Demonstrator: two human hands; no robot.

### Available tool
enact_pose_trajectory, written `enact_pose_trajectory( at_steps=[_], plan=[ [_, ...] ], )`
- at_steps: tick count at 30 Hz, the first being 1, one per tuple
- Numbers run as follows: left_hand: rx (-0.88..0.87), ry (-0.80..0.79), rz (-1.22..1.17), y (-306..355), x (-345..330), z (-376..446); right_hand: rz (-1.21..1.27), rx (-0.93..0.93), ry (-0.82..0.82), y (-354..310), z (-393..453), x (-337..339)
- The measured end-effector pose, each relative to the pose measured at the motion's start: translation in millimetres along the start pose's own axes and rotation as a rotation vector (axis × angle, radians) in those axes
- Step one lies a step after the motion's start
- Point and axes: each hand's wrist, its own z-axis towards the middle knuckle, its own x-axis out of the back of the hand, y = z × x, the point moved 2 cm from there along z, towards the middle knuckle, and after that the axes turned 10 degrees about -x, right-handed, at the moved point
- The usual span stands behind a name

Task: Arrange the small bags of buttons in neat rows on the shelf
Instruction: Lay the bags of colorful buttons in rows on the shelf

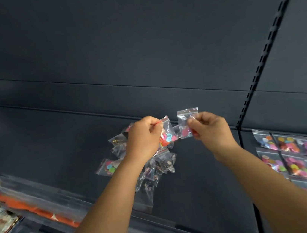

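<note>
Both hands were up over the dark shelf (pixel 58 140), each with a little clear bag. The left hand (pixel 143 137) had its fingers curled tight, pinching the top of a bag of mixed buttons (pixel 167 134) with red, blue and pink ones showing through the plastic. That bag hung just off the thumb side of the hand, over the pile.

The right hand (pixel 210 128) pinched a second small bag (pixel 186 122) between thumb and fingertips, fingers narrow around its right edge. That bag stood upright with its seal strip on top and pinkish-red buttons sitting near the bottom. The two bags were close to each other but not touching, as far as I could tell.

Under and behind the left hand sat a messy heap of more button bags (pixel 155 167) lying loose on the shelf, some overlapping; one with bright green, blue and red buttons (pixel 109 167) stuck out on the left of the heap. A lot of them looked like darker or metallic buttons, hard to make out.

Off to the right, past the slotted upright rail (pixel 268 42), another shelf section already had rows of colourful button bags (pixel 294 152) laid side by side. Bottom left was blurry, with orange packaging (pixel 34 208) on a lower level.
</note>
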Motion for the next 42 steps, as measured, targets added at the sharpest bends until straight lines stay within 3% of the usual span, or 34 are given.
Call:
enact_pose_trajectory(
  at_steps=[8,22,33,42],
  plan=[
    [-0.026,-0.217,-0.227,47,-65,-18,0.001,-0.04,0.132,7,-37,61],
    [-0.092,-0.282,-0.315,167,-180,-58,0.076,-0.114,0.274,44,-83,225],
    [-0.104,-0.392,-0.262,275,-314,-120,-0.165,-0.116,0.343,89,-115,400],
    [-0.111,-0.476,-0.102,320,-386,-158,-0.275,-0.286,0.469,137,-137,509]
  ],
)
